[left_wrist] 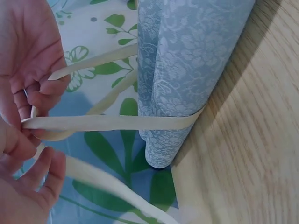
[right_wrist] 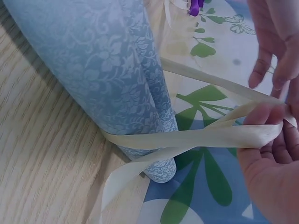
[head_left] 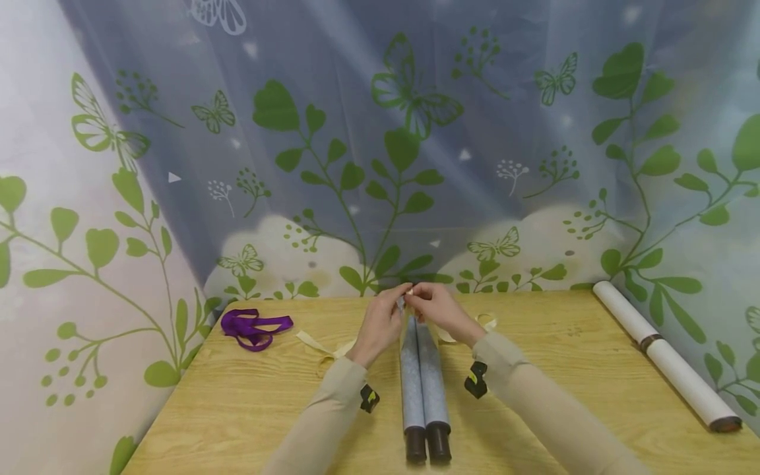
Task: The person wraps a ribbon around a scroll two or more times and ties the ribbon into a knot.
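Two pale blue rolls (head_left: 424, 376) with a white floral pattern lie side by side on the table, dark brown caps at their near ends. A cream ribbon (left_wrist: 112, 122) passes round them close to their far ends. My left hand (head_left: 382, 322) pinches the ribbon beyond that end. My right hand (head_left: 438, 310) is right beside it, and in the right wrist view the cream ribbon (right_wrist: 210, 137) loops over its curled fingers. Loose ribbon ends trail down on both sides of the rolls. In the head view the hands overlap the knotting area.
A bundle of purple ribbon (head_left: 252, 328) lies at the table's back left. At the right edge rests a white roll (head_left: 671, 359) with a brown band round its middle. A curtain (head_left: 356, 132) printed with leaves and butterflies stands right behind the wooden table (head_left: 237, 409).
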The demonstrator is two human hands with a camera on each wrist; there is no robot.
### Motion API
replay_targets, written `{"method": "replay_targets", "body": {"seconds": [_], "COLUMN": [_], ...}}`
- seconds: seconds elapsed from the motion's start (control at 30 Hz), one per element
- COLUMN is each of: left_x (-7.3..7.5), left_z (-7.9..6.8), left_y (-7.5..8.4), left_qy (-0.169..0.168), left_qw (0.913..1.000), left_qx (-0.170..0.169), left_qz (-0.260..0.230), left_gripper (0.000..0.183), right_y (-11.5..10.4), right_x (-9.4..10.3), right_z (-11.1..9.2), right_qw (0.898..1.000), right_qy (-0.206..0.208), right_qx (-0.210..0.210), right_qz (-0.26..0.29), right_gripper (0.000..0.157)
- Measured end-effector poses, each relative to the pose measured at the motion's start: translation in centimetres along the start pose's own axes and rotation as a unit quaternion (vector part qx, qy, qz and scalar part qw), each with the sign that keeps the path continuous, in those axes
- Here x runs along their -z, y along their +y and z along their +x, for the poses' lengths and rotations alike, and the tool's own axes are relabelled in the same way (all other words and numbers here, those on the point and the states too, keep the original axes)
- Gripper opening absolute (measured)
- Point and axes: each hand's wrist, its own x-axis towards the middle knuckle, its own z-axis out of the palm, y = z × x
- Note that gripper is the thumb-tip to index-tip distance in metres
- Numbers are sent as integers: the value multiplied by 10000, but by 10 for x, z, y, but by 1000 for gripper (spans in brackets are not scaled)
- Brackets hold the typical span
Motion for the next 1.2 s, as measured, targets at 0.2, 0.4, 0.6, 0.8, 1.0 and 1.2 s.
{"method": "replay_targets", "body": {"seconds": [0.2, 0.4, 0.6, 0.8, 1.0, 1.2], "left_x": [0, -3, -6, -3, 1, -1], "left_z": [-1, 1, 3, 2, -5, -15], "left_y": [-3, -4, -3, -1, 1, -2], "left_qy": [-148, -402, -185, 430, 442, -56], "left_qw": [9979, 9905, 9862, 9789, 9742, 9608], "left_qx": [377, 794, 1112, 1343, 1039, 1128], "left_qz": [-501, -1050, -1214, -1480, -1955, -2531], "left_gripper": [49, 51, 51, 50, 57, 49], "right_y": [-4, -7, -7, -6, -2, 1], "right_x": [1, 3, 5, 6, 6, 7], "right_z": [2, 2, 1, 1, 2, 3], "right_qw": [9985, 9969, 9962, 9943, 9925, 9888], "right_qy": [33, -57, -79, 263, 587, 751], "right_qx": [-201, -390, -428, -489, -589, -744], "right_qz": [505, 685, 754, 909, 895, 1056], "right_gripper": [26, 29, 29, 27, 29, 29]}}
